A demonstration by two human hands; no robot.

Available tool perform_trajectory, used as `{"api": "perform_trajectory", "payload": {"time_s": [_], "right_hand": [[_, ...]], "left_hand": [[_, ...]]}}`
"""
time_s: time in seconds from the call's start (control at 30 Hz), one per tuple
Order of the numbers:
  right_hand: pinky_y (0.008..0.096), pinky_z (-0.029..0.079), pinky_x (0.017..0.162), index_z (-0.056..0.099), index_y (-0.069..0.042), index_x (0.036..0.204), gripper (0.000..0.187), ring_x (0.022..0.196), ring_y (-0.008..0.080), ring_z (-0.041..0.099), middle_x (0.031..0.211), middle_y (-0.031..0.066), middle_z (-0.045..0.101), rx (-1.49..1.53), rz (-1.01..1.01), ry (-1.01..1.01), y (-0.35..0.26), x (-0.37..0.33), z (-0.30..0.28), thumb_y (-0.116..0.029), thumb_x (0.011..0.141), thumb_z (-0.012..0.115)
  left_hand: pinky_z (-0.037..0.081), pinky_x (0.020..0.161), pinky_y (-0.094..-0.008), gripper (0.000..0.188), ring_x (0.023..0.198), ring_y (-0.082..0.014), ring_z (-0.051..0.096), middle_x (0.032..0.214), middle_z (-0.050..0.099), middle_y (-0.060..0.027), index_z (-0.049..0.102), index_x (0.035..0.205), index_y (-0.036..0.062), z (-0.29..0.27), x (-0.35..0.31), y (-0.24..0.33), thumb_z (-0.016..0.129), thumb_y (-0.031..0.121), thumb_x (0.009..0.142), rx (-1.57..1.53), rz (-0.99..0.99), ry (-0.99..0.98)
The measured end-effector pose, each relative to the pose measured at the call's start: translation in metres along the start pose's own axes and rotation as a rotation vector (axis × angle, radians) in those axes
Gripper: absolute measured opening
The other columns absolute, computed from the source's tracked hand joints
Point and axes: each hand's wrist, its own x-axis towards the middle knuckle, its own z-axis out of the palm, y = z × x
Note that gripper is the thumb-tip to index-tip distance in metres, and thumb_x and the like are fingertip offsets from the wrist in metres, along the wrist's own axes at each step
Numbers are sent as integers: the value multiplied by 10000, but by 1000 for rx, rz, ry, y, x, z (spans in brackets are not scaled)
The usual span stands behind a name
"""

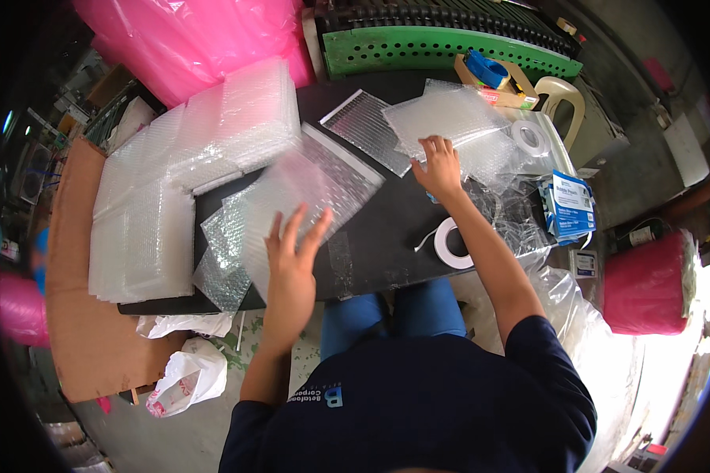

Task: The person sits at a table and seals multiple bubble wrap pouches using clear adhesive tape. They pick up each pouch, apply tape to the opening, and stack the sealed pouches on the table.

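My left hand is open, its fingers spread over the edge of a clear bubble-wrap pouch that is smeared by motion. Beneath that pouch lie other loose ones, among them a pouch with a pale strip along one edge. My right hand is open too, thumb apart, its fingertips at the near edge of a frosted bubble-wrap pouch. Just left of this hand rests a more transparent pouch. A roll of white tape lies on the black table, beside my right forearm.
Stacked bubble pouches cover the table's left side, by a brown cardboard panel. Pink plastic bulk and a green perforated machine stand behind. At right are blue-and-white printed cards, another tape roll and an open carton.
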Motion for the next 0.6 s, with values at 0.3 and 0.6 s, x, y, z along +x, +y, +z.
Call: {"api": "perform_trajectory", "payload": {"time_s": [0.3, 0.6], "right_hand": [[409, 489, 764, 665, -33, 927, 226, 955, 289, 585, 942, 109, 622, -376, 56, -200, -27, 17, 52, -184, 783, 577], [433, 478, 741, 653, -49, 883, 176, 859, 293, 611, 835, 91, 639, 169, -181, -376, -95, -124, -42, -103, 740, 565]], "left_hand": [[404, 969, -501, 659, 1231, -325, 474, 1417, 398, -174, 314, 1400, 19, 135, 1, -101, 625, 312, 899, -860, -363, -204], [529, 631, -309, 962, 801, -219, 608, 1173, 472, -213, -22, 1457, 67, 168, -38, -94, 676, -16, 800, -1242, -853, 233]]}}
